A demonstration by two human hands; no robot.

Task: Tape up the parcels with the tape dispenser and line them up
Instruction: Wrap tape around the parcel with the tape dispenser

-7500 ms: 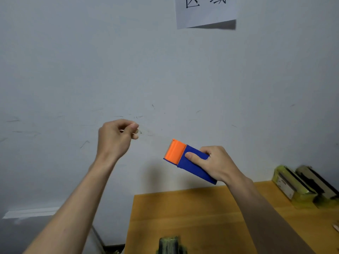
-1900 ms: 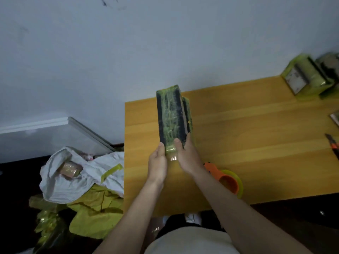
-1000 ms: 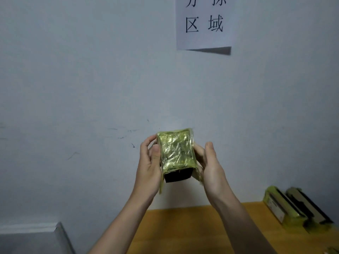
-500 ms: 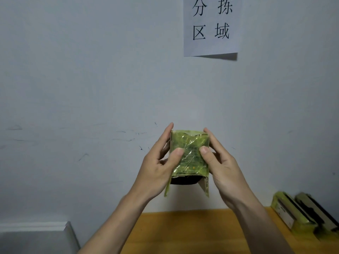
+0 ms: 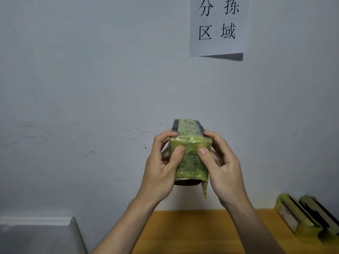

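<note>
Since half a second earlier, both thumbs had slid to the parcel's (image 5: pixel 189 158) near face and its dark top had tipped into view. One left hand (image 5: pixel 161 168) and one right hand (image 5: pixel 222 171) gripped that single parcel from either side, fingers curled round it, held in the air above the wooden table (image 5: pixel 198 233). A loose tape flap hung at its lower right corner. Two taped parcels (image 5: pixel 300 216) stood side by side on the table's far right. One paper sign (image 5: pixel 218 26) hung on the wall.
</note>
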